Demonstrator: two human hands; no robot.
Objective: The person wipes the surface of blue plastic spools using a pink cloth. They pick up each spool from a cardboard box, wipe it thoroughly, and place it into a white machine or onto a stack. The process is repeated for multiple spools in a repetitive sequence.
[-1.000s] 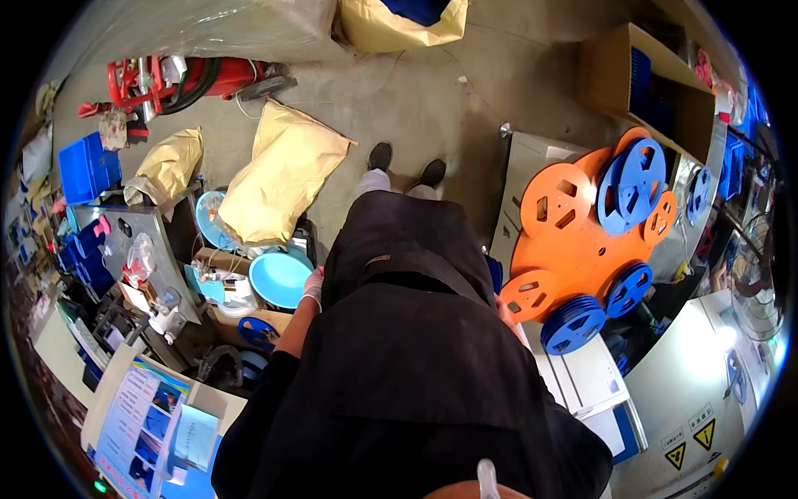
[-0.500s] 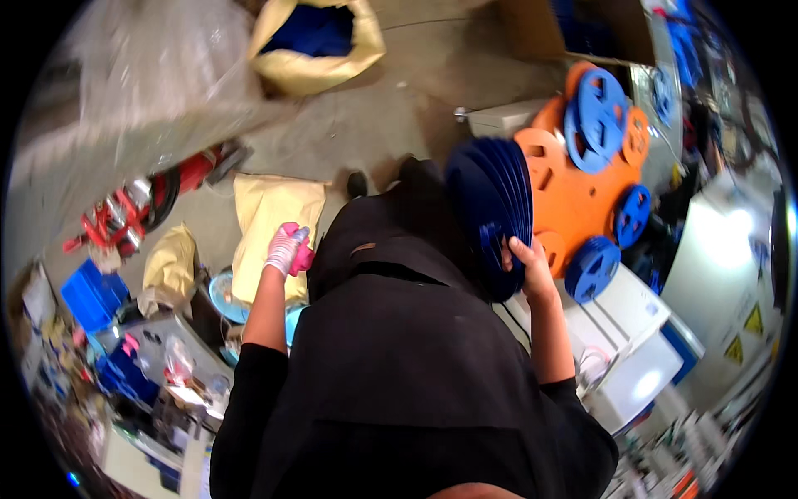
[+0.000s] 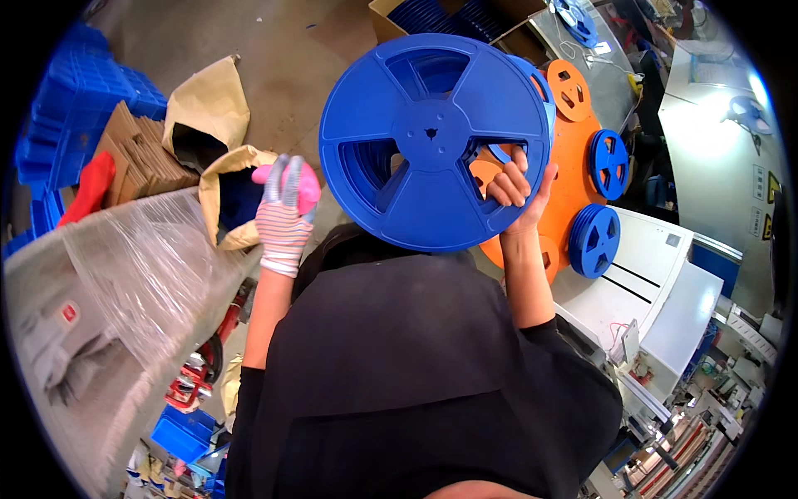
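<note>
A stack of blue plastic reels (image 3: 431, 183) hangs in front of me, its round spoked face toward me. My right hand (image 3: 517, 193), bare, grips it at the right side, with the fingers curled through an opening in the reel face. To the left of the reels is my left hand (image 3: 284, 208) in a striped glove, its fingers closed round a bright pink, soft-looking bundle (image 3: 309, 190). What the bundle is I cannot make out. The left hand is apart from the reels.
At the right stands an orange machine plate (image 3: 575, 166) carrying more blue reels (image 3: 594, 241), beside a white machine housing (image 3: 636, 249). An open carton (image 3: 384, 23) of blue reels lies ahead. Paper sacks (image 3: 218, 104), flat cardboard (image 3: 145, 162) and blue crates (image 3: 75, 108) are at the left.
My right hand has brought the reel stack up from beside my hip to in front of me, turning its face into view. The left hand has risen with the pink bundle. My view has shifted.
</note>
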